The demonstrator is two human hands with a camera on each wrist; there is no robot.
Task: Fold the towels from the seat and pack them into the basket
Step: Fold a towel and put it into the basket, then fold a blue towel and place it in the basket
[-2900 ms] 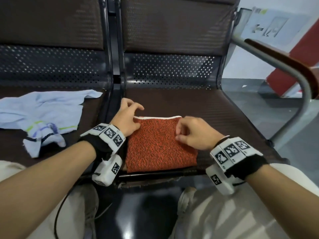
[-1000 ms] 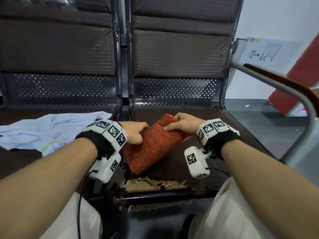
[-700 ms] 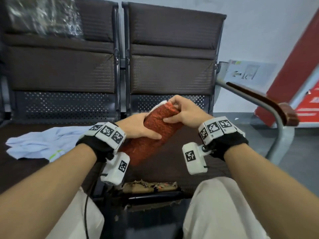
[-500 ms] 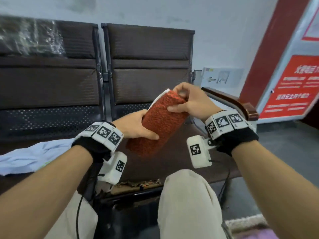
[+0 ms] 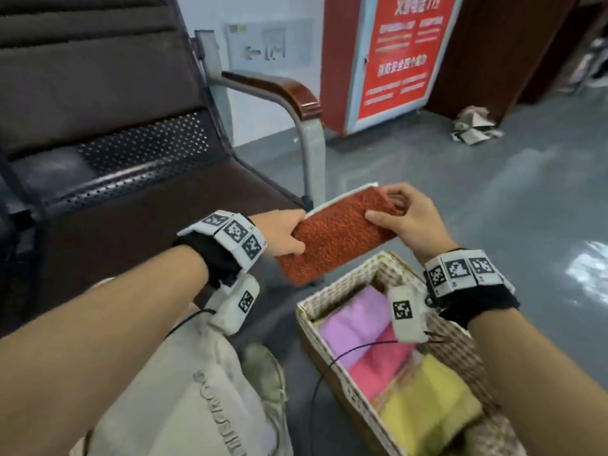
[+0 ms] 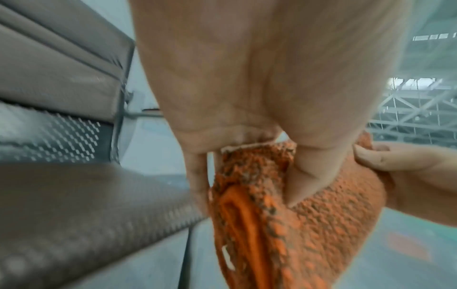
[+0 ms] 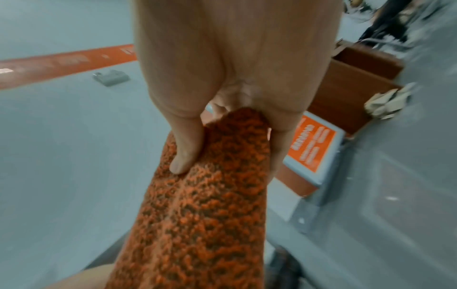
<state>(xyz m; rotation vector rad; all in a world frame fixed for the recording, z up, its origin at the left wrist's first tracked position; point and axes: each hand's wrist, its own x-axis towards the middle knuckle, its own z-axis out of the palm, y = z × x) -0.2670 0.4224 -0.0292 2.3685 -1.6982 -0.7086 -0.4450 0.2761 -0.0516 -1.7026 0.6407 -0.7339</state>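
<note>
Even, cool indoor light fills the head view, moderately bright, with soft shadows only under the seat (image 5: 138,205) at the left of the frame. A white patch of glare lies on the floor (image 5: 589,268) at the right edge. Straight lines bow toward the corners, and the red sign (image 5: 404,54) at the top is smeared so its text cannot be read. Both wrist views are softer: the palm fills the upper centre of each, close and out of focus, and the backgrounds streak with motion blur, most at the left side of the left wrist picture. The orange towel (image 7: 202,205) shows crisp texture by comparison, colours slightly washed and bluish
</note>
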